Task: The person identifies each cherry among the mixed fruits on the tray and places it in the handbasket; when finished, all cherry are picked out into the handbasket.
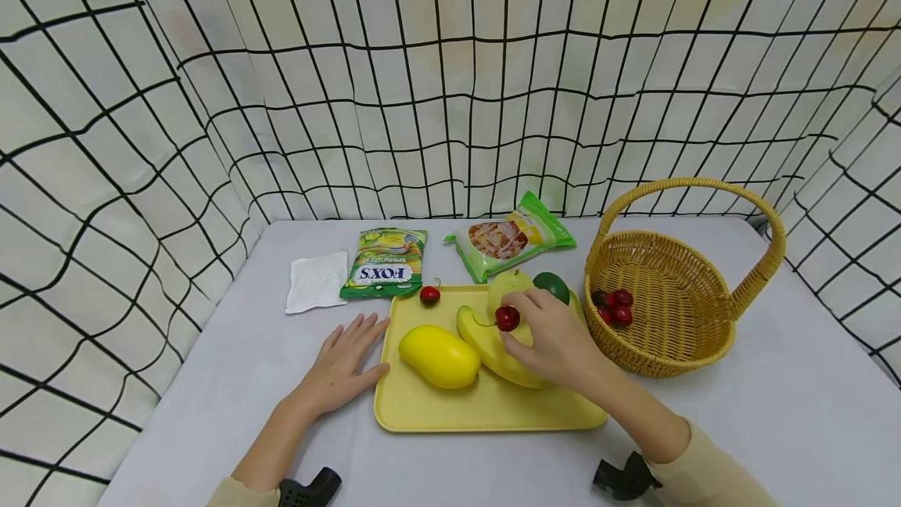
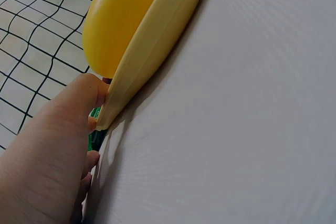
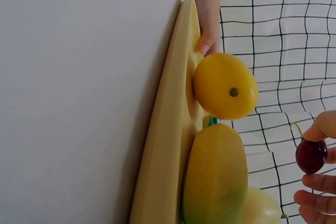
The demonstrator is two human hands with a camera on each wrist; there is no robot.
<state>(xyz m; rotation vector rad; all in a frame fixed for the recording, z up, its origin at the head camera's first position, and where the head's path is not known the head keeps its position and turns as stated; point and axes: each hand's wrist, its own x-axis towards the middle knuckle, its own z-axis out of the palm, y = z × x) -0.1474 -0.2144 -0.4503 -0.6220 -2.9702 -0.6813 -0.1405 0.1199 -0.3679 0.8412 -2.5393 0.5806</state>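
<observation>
Cherry (image 1: 507,318) is hanging in the air over the banana (image 1: 489,349), touching no fruit in the right wrist view. The right hand (image 1: 554,336) is pinching it between thumb and fingertips, probably because such a small, round thing is needing a light hold and might be slipping out of a hard one. Its stem (image 1: 486,325) is poking out past the fingers. The left hand (image 1: 340,370) is lying palm down, its fingers spread and holding nothing. Its thumb is touching the edge of the tray (image 1: 486,415), maybe stopping it from sliding. The mango (image 1: 439,357) is lying on the tray near that hand. Another cherry (image 1: 429,296) is sitting near the tray's back left corner, apart from the big fruit, so it is looking easy to grab. The basket (image 1: 679,296) is standing just right of the tray, handle up and top open, so small things are fitting in easily. More cherries (image 1: 619,310) are resting together inside, by its left wall.
</observation>
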